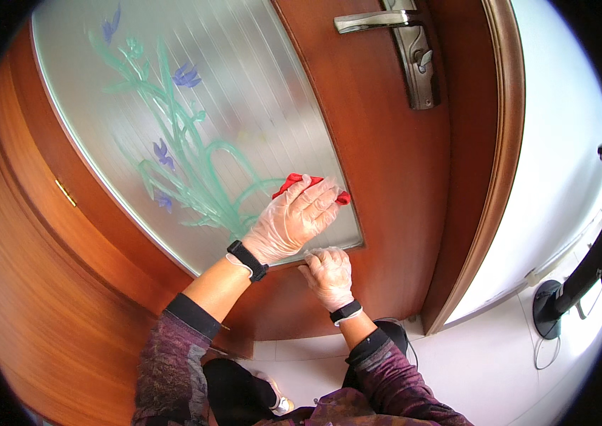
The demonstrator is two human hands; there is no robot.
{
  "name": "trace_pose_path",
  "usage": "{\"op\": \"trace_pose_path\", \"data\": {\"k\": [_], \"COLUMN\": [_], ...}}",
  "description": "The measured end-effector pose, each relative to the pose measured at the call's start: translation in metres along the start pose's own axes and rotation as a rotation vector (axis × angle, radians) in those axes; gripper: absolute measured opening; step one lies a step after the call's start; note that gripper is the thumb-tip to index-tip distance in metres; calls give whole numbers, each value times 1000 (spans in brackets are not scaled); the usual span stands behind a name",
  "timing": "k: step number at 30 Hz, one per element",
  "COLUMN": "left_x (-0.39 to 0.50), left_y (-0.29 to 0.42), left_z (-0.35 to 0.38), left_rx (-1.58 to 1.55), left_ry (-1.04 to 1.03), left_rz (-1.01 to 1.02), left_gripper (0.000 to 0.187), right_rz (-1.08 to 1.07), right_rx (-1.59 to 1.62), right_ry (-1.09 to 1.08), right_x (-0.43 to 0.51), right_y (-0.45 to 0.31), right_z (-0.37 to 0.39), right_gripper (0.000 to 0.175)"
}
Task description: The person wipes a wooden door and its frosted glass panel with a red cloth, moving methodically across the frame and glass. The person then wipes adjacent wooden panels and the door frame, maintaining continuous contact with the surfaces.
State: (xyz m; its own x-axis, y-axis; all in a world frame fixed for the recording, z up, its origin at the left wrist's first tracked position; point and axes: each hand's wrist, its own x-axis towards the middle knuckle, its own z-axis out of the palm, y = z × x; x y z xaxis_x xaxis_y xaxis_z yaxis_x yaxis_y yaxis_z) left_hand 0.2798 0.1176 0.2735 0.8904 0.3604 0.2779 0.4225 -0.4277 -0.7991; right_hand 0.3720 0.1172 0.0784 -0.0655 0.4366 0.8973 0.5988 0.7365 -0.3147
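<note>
My left hand [293,218], in a clear disposable glove, lies flat over a red cloth [343,198] and presses it to the frosted glass panel [274,122] of a brown wooden door. Parts of the cloth stick out beyond my fingertips, close to the panel's right edge. Lower down, my gloved right hand [328,277] rests with curled fingers at the panel's bottom edge. Its palm faces away, so whether anything is inside it is hidden. Green stems and purple flowers [186,77] decorate the glass.
A metal lever handle [375,21] and its lock plate [420,69] are at the door's upper right. A brass hinge [65,193] shows at the left. Right of the door frame [508,106], a black stand [547,309] with a cable stands on the tiled floor [471,357].
</note>
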Motion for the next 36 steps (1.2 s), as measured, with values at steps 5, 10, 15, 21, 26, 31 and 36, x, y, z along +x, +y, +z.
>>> {"op": "trace_pose_path", "data": {"k": [5, 10, 15, 21, 26, 31, 36], "left_x": [17, 55, 99, 112, 105, 90, 77], "left_y": [-43, -135, -164, -137, -113, -62, 10], "left_z": [-23, -68, -79, -59, -47, -32, -11], "left_rx": [53, 104, 109, 151, 146, 44, -3], "left_ry": [116, 469, 624, 641, 551, 342, 64], "left_rz": [-41, -251, -312, -381, -309, -263, -99], "left_gripper": [51, 70, 61, 52, 67, 61, 53], "right_rz": [18, 14, 11, 27, 29, 42, 17], "right_rx": [25, 40, 61, 96, 113, 128, 126], "right_ry": [-29, -38, 7, -22, -13, -30, 1], "right_x": [-1, 0, 2, 1, 1, 2, -1], "right_y": [1, 2, 3, 4, 4, 3, 5], "right_z": [1, -1, -1, -2, -2, -3, -1], "right_gripper": [33, 32, 35, 36, 36, 36, 28]}}
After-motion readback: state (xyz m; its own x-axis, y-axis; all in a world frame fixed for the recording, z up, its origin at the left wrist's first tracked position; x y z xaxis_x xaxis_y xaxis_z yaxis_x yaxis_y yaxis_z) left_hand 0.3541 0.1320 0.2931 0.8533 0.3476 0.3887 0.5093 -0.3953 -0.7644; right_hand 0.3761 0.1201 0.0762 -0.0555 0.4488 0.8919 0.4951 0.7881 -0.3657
